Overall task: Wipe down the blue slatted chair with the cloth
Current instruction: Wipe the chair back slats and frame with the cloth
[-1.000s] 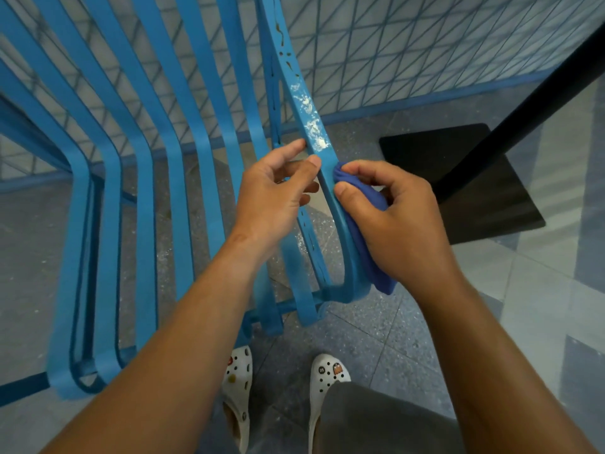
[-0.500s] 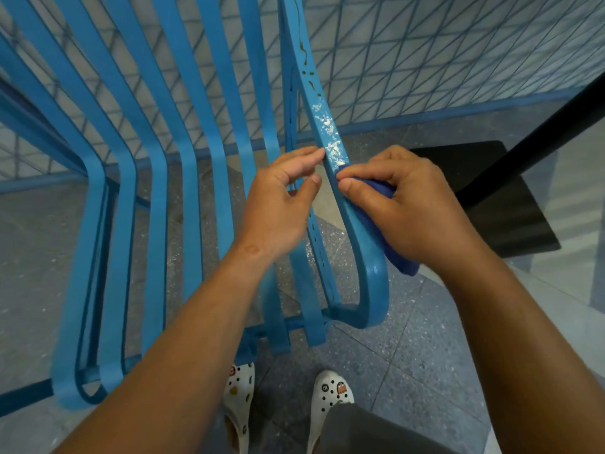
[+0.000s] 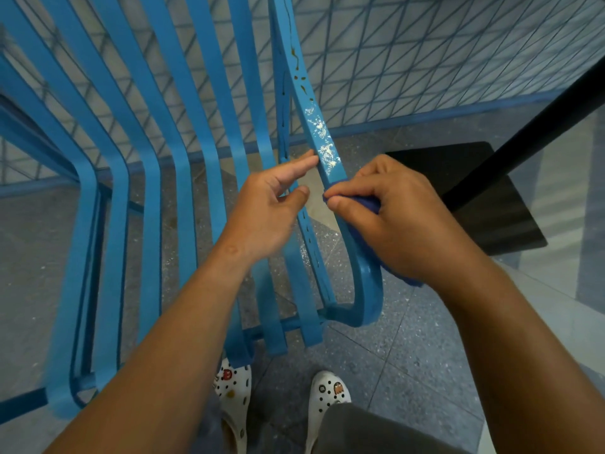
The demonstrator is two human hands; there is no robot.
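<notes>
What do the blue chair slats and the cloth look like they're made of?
Chair slats: probably painted metal, thin bent strips with a smooth satin blue coat, flaked to pale patches near the left hand. Cloth: soft dark blue fabric, bunched in the right hand; weave unclear.

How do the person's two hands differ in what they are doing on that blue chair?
The right hand grips a dark blue cloth, fingers curled round it; the left hand holds nothing. The right hand presses the cloth onto the outer slat just below the white flecks; the left hand only touches that slat's inner edge with straight fingertips. Both meet at the same slat.
</notes>
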